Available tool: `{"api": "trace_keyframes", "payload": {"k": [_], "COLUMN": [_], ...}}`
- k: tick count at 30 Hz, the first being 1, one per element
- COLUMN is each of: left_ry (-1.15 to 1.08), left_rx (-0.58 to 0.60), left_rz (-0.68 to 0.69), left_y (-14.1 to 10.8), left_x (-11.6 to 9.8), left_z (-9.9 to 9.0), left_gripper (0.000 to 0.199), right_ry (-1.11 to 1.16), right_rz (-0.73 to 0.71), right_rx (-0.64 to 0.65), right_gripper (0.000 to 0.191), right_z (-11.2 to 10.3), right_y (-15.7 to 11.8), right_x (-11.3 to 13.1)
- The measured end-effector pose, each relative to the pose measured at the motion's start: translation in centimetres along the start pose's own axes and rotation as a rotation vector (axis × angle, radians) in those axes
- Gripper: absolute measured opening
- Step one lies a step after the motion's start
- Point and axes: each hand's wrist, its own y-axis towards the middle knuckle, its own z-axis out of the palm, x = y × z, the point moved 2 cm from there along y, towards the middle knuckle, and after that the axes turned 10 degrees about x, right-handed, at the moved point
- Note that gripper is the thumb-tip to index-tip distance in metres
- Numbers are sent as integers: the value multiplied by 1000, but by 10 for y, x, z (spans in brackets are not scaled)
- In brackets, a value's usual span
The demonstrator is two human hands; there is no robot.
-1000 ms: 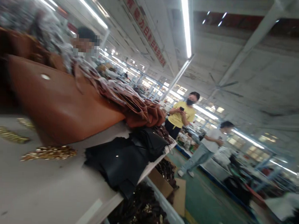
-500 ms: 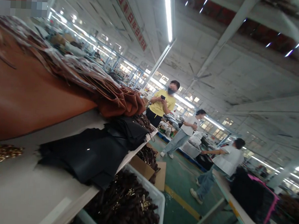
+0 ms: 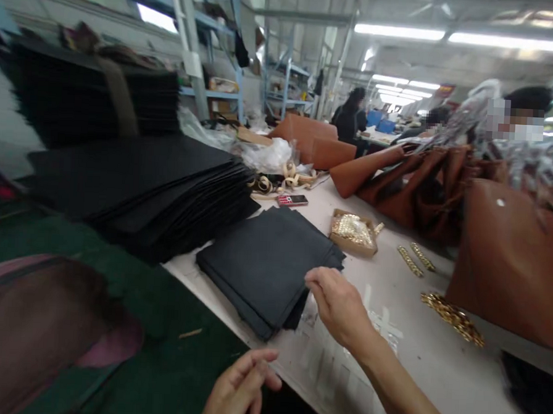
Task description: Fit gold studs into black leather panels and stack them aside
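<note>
A squared stack of black sheets (image 3: 264, 256), leather-like, lies near the front edge of the table. My right hand (image 3: 339, 303) is above its right-hand edge, fingers bent and drawn together, the tips at or just over the stack. Whether anything is pinched in them is hidden. Lower down, in front of the table edge, my left hand (image 3: 243, 387) has its fingers loosely bent and apart, with nothing in it. A taller, fanned pile of black sheets (image 3: 167, 170) stands to the left. Behind the stack lies a small red phone (image 3: 292, 200).
A small open box of gold-coloured chain (image 3: 353, 232) sits behind my right hand. Gold chains (image 3: 453, 318) and brown leather bags (image 3: 514, 263) lie to the right. Clear plastic and beige strips (image 3: 290, 178) clutter the back. People (image 3: 350, 118) are in the background.
My view has swung round from the aisle and ceiling to the work table. Both hands now show, where neither was in view before.
</note>
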Motion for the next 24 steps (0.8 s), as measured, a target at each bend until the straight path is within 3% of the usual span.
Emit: {"api": "trace_keyframes", "payload": {"k": [4,7,10,16,21,24], "left_ry": [-18,-24,-3,12,199,263], "left_rx": [-78,-93,-58,-67,-53,46], "left_rz": [32,41,12,-86,-136,-199], "left_y": [-6,-5,-1,2,-5,-17], "left_x": [-2,-2,3,16,22,23], "left_z": [-3,-7,-9,-5,1,12], "left_gripper": [62,65,61,56,55,48], "right_ry": [-257,-384,-392,-230,78,320], "right_rz": [-48,-52,-68,-45,7,155], "right_rx": [139,187,238,355,287,212], "right_gripper": [10,12,13,18,22,21], "right_z": [16,30,37,31,12,6], "right_y": [33,32,5,-80,-113,-124], "right_x": [6,11,14,13,8,6]}}
